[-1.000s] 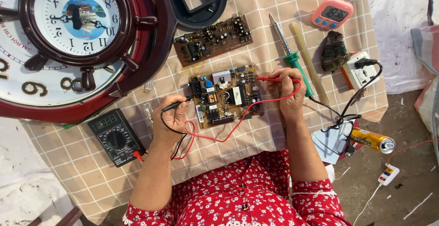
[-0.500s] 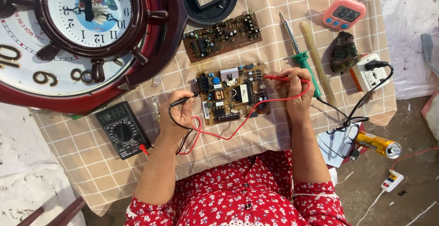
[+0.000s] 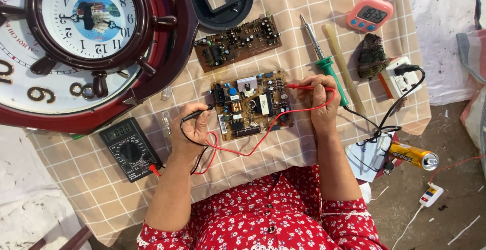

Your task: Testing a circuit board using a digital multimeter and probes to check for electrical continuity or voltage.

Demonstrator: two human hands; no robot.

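Observation:
A brown circuit board (image 3: 251, 104) crowded with small parts lies on the checked cloth in front of me. My left hand (image 3: 188, 132) grips a black test probe (image 3: 197, 114) whose tip points at the board's left edge. My right hand (image 3: 320, 99) grips a red test probe (image 3: 302, 86) aimed at the board's right edge. Red and black leads curl across the cloth to a black multimeter (image 3: 130, 149) at the lower left.
A second circuit board (image 3: 237, 43) lies further away. A green-handled soldering iron (image 3: 324, 62) and a wooden stick (image 3: 344, 68) sit to the right, with a pink timer (image 3: 369, 14) and a power strip (image 3: 400, 80). A large wheel-shaped clock (image 3: 86, 42) covers the upper left. A yellow can (image 3: 412, 155) lies below the table's right edge.
The view has shifted slightly and the board sits a little more central. Both hands keep their probes at the board's edges, the left probe tip now closer to the board.

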